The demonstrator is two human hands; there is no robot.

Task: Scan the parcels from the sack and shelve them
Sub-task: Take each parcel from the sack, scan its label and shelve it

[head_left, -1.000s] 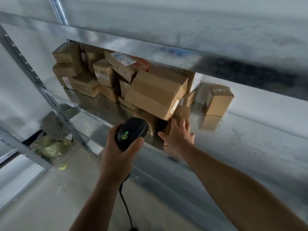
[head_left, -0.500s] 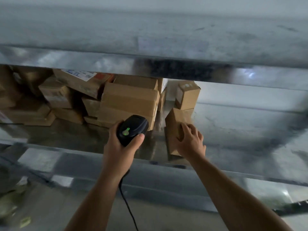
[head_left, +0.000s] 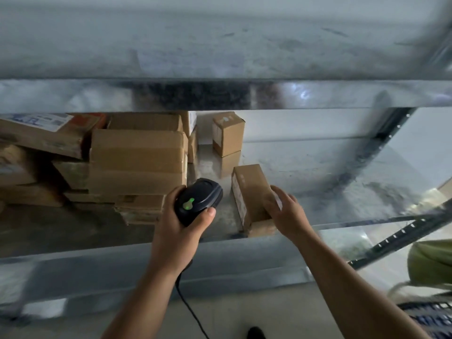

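A small brown parcel (head_left: 249, 189) stands on the metal shelf (head_left: 318, 172) near its front edge. My right hand (head_left: 287, 214) rests against the parcel's near right corner with the fingers loosely spread, not curled round it. To its left, my left hand (head_left: 176, 231) grips a black corded barcode scanner (head_left: 199, 200) with a green light on top, held just in front of the shelf edge. A green sack (head_left: 430, 265) shows at the right edge.
Several cardboard boxes (head_left: 137, 157) are piled on the shelf's left half. One small upright box (head_left: 228, 134) stands at the back. The upper shelf (head_left: 220, 94) hangs low overhead. A perforated post (head_left: 389, 133) rises at the right, a blue crate (head_left: 430, 316) below it.
The view has swung right along the shelf. My right hand carried the small parcel rightward from the pile, set it on the shelf and loosened its grip. The scanner hand stayed level.
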